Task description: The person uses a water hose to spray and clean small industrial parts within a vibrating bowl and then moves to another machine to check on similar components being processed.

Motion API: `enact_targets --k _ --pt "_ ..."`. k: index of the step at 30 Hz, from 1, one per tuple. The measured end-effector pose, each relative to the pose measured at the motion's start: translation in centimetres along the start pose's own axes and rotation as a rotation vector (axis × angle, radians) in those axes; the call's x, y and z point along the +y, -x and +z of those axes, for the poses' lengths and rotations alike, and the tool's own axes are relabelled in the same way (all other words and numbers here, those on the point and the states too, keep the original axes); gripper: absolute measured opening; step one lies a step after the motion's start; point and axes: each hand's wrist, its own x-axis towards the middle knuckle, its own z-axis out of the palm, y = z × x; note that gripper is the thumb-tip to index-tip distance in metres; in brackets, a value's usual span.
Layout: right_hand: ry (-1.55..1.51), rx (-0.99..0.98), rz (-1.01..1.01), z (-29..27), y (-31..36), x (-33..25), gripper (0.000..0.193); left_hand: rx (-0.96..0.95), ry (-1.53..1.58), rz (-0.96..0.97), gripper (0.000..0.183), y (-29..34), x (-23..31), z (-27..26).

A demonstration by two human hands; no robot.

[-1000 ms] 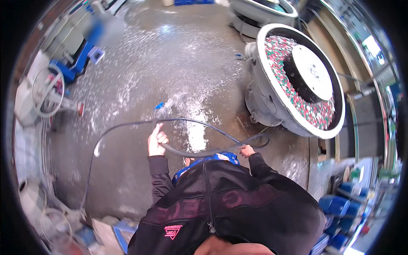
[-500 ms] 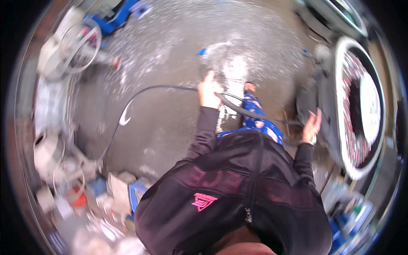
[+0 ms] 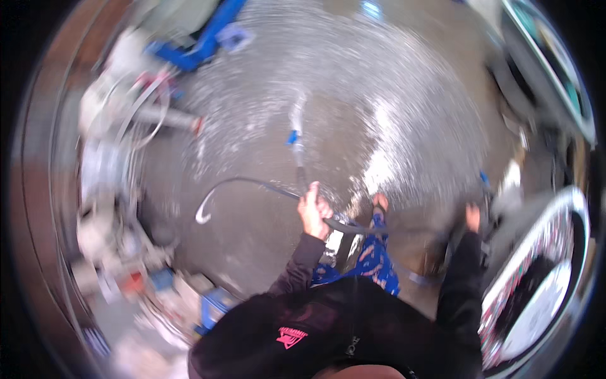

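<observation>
My left hand (image 3: 314,211) is closed around a dark hose (image 3: 353,228) in front of my body. The thicker part of it runs right from my fist, across my legs. A thin dark line (image 3: 252,181) curves left from the same hand. Ahead of the fist, a slim dark rod (image 3: 301,177) points away toward a small blue piece (image 3: 292,137) and a white streak. I cannot tell whether the blue piece is on the rod or on the floor. Out to the right, my right hand (image 3: 472,218) is blurred beside a dark shape; its fingers are smeared.
Shiny wet-looking floor (image 3: 265,107) spreads ahead. To the right stands a large round thing with a white rim (image 3: 568,197). Pale machine-like items (image 3: 104,230) and piled boxes and clutter (image 3: 183,294) line the left. A blue frame (image 3: 196,54) is at the far left.
My view has turned, so the surroundings have shifted. The left hand keeps hold of the hose. My right arm reaches farther forward; its hand, earlier open with fingers stretched, is now blurred.
</observation>
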Motion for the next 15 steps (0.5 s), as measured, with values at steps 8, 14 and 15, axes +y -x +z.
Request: enact_targets --k 8,14,15 --pt "0.241 0.141 0.406 -1.4 -9.3 2.2 0.043 -0.110 -0.358 -0.164 0.029 -2.6 -2.6 3.0" --pt "0.358 0.200 0.198 1.2 -17.7 5.3 0.039 0.090 -0.419 -0.216 0.032 -9.3 -2.2 2.5" --pt "0.532 0.220 -0.054 3.1 -19.6 8.0 0.038 0.087 -0.427 -0.230 0.033 -9.7 -2.0 2.6"
